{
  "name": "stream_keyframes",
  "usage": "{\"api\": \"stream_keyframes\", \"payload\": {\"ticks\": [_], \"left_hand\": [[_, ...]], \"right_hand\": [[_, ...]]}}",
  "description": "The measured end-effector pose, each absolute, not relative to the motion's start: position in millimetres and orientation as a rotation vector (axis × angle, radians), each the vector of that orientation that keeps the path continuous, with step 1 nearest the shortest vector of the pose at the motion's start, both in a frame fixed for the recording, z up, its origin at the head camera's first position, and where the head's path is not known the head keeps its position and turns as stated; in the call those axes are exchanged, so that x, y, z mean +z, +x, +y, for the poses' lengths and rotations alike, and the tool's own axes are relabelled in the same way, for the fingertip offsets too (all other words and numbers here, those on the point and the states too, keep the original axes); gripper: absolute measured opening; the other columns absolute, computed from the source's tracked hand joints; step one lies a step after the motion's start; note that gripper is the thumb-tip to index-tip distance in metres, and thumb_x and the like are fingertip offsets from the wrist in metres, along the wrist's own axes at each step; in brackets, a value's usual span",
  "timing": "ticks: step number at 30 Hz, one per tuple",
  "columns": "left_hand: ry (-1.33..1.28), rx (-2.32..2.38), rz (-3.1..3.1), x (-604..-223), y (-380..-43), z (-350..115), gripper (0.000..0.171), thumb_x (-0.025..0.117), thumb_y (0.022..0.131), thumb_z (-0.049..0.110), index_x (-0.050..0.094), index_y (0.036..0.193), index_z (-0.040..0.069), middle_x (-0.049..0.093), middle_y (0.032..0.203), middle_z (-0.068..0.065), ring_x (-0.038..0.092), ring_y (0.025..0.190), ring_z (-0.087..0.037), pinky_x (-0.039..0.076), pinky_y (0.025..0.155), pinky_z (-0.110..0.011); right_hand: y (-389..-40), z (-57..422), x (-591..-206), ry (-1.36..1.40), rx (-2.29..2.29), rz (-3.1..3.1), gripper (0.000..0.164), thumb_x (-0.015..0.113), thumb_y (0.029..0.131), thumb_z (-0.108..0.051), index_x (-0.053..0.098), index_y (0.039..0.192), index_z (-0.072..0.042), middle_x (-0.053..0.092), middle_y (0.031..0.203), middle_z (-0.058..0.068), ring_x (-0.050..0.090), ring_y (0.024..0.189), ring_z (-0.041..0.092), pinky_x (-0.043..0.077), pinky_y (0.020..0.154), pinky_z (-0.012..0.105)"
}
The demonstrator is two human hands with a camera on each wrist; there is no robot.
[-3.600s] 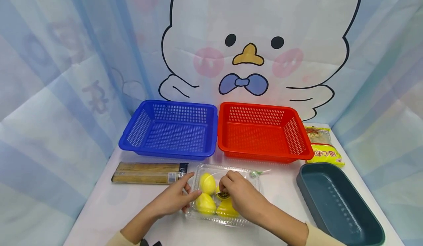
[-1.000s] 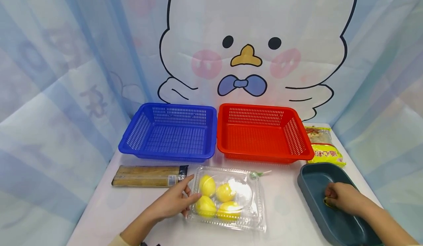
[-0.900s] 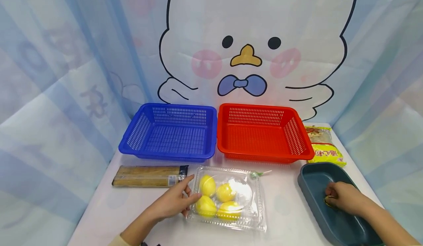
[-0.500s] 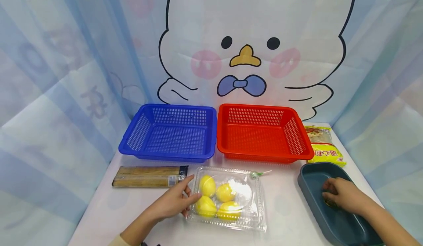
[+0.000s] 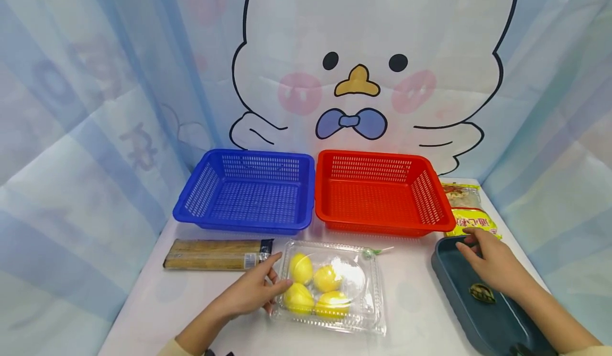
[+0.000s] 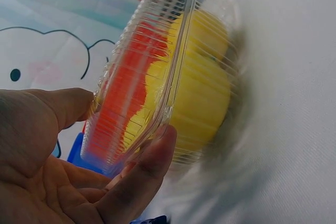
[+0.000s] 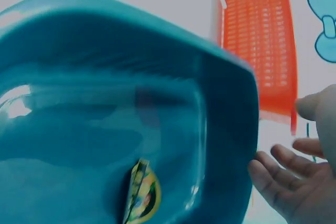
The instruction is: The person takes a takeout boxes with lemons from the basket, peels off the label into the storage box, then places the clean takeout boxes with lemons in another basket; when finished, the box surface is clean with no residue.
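plastic box sits pinched by left fingers, label near loose, empty right fingers; discarding seems done, opening likely needs both

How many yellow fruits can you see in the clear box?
4, all in the clear box: far-left fruit, near-left fruit, far-right fruit, near-right fruit, as seen from the head. No fifth shows, though glare could hide something.

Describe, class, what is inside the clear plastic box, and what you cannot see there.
Four yellow fruits show through the clear plastic box, which the left hand grips by its edge. Glare obscures part of the box beside them, and their undersides cannot be seen.
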State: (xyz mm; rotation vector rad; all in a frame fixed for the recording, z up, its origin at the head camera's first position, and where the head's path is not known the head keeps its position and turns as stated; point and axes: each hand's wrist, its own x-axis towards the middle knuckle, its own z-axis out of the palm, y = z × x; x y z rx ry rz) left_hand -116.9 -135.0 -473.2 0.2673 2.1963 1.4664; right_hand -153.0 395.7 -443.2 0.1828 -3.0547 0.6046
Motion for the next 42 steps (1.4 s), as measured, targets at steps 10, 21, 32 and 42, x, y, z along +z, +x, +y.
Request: {"api": "stream_keyframes", "payload": {"ticks": [10,21,32,42], "left_hand": [[0.261,1.531,2.165,-477,-117,-134,0.088,0.072,0.103,0.031,0.022,0.166,-0.002,0.056,0.102,-0.011,0.063,0.057,-0.015,0.062,0.054,-0.042],[0.256,1.527,2.163,-474,-117,-134,0.088,0.073,0.102,0.032,0.022,0.166,-0.002,0.056,0.101,-0.011,0.063,0.057,-0.015,0.062,0.054,-0.042],[0.215,1.529,2.17,-478,-115,-134,0.089,0.074,0.101,0.037,0.025,0.165,-0.002,0.055,0.1,-0.011,0.064,0.057,-0.015,0.06,0.054,-0.037],[0.165,1.593,2.103,-486,-111,-135,0.042,0.069,0.103,0.043,0.052,0.104,0.005,0.059,0.099,-0.011,0.063,0.081,-0.02,0.064,0.062,-0.038]], "right_hand": [[-167,370,-444,0.163,0.704,-3.083,0.088,0.049,0.111,-0.049,0.016,0.162,0.015,0.041,0.138,0.04,0.056,0.106,0.046,0.062,0.081,0.06],[-189,363,-444,0.032,0.771,-3.103,0.09,0.048,0.111,-0.05,0.01,0.164,0.012,0.044,0.143,0.041,0.053,0.113,0.05,0.064,0.084,0.056],[-201,352,-442,-0.217,1.321,-3.032,0.098,0.05,0.108,-0.056,-0.002,0.167,0.003,0.038,0.155,0.037,0.054,0.125,0.046,0.063,0.097,0.048],[-204,344,-444,-0.387,1.813,-2.794,0.097,0.055,0.109,-0.044,-0.016,0.168,-0.013,0.015,0.17,0.032,0.037,0.144,0.046,0.055,0.107,0.04]]}}
